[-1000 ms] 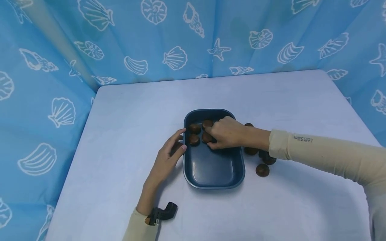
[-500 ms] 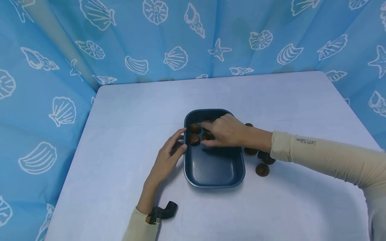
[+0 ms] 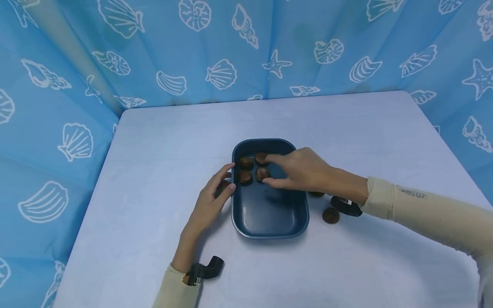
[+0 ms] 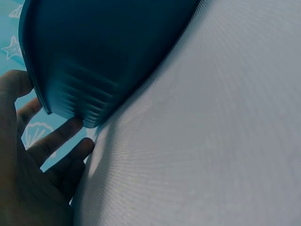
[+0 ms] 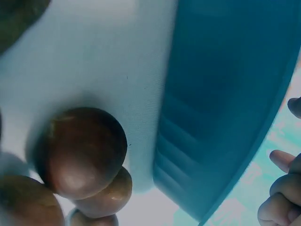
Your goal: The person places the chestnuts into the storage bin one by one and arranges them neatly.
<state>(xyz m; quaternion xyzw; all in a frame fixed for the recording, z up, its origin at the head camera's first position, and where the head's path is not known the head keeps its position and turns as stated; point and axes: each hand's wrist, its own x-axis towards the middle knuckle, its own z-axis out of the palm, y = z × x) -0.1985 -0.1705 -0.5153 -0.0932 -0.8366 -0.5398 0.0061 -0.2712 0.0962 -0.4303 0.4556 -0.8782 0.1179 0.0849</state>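
The right sleeve point(image 3: 427, 203) says "LetsSlim". Four brown balls point(image 3: 245, 176) sit in the blue box point(image 3: 269, 216), and the right grip point(image 3: 302, 171) is loose by them, finger and thumb apart. The left grip point(image 3: 209, 199), relaxed, touches the box's edge.

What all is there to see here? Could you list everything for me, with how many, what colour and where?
Tray: 1, dark blue, on the table
Round items in the tray: 4 visible, brown, grouped toward its far end
Round items outside the tray: several, exact count hidden, brown, on the table to the tray's right
Table: 1, whitish, under the tray
Curtain: at least 1, blue with white seashells and starfish, behind and beside the table
Wrist devices: 2, black, one at each wrist
Sleeves: 2, cream, on both arms
Left hand: 1, at the tray's left rim
Right hand: 1, reaching over the tray's right rim
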